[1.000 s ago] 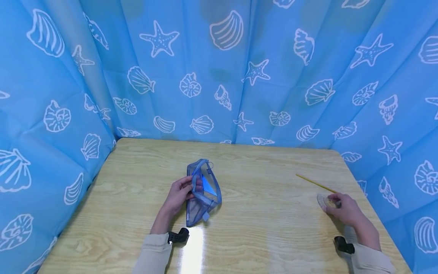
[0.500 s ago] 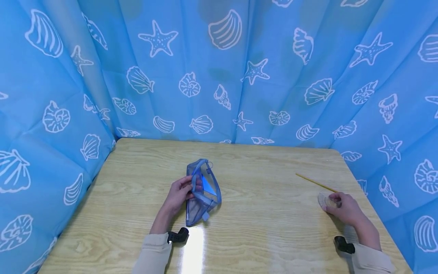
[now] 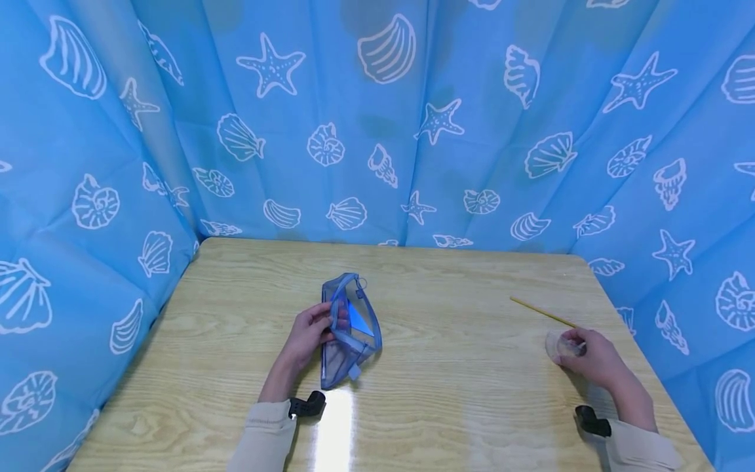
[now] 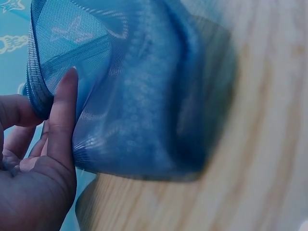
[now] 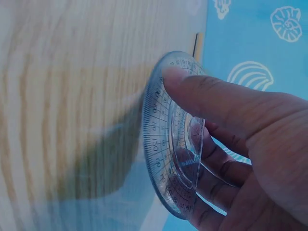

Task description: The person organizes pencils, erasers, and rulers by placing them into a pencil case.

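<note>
My left hand grips the rim of a blue mesh zip pouch on the table. The pouch's mouth gapes, and a bright blue piece shows inside it. In the left wrist view, finger and thumb pinch the zipper edge. Over at the right, my right hand holds a clear protractor with the thumb on one face and the fingers behind. The protractor is tilted up from the tabletop. Just beyond that hand lies a thin yellow stick, like a pencil, its near end by the fingers.
The wood-grain table stretches between the two hands. A blue curtain with white shells and starfish hangs along the back and both sides. Bright glare lies on the table in front of the pouch.
The protractor has tilted up a little in my right hand, which has otherwise barely moved. My left hand and the pouch stay in place.
</note>
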Demonstrator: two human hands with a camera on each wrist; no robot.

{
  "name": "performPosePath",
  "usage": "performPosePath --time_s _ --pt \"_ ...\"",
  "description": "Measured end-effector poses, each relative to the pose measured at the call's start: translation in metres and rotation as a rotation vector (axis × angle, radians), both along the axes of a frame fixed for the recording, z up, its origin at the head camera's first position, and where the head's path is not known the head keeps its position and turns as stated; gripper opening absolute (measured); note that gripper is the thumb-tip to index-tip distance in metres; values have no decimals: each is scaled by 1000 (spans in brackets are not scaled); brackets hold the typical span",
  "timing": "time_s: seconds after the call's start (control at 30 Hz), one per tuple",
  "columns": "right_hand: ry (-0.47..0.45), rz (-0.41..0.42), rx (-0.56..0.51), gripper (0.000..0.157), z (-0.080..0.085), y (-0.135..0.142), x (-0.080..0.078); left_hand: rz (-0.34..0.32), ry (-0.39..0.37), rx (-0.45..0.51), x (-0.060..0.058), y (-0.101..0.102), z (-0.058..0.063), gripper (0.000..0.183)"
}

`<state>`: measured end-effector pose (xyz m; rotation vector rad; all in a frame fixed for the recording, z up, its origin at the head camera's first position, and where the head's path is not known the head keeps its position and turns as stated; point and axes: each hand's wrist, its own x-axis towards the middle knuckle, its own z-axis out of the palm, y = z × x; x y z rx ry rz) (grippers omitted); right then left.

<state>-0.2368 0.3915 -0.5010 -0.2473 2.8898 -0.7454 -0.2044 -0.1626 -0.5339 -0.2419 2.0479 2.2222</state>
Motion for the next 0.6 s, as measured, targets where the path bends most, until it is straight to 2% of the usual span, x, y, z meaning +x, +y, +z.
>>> performPosePath --time_s 0.27,0.6 --pt "-9 -13 -14 30 3 -3 3 -7 8 2 -1 -1 -1 39" --pt "12 22 -36 15 5 -1 7 -10 17 24 0 -1 -5 37"
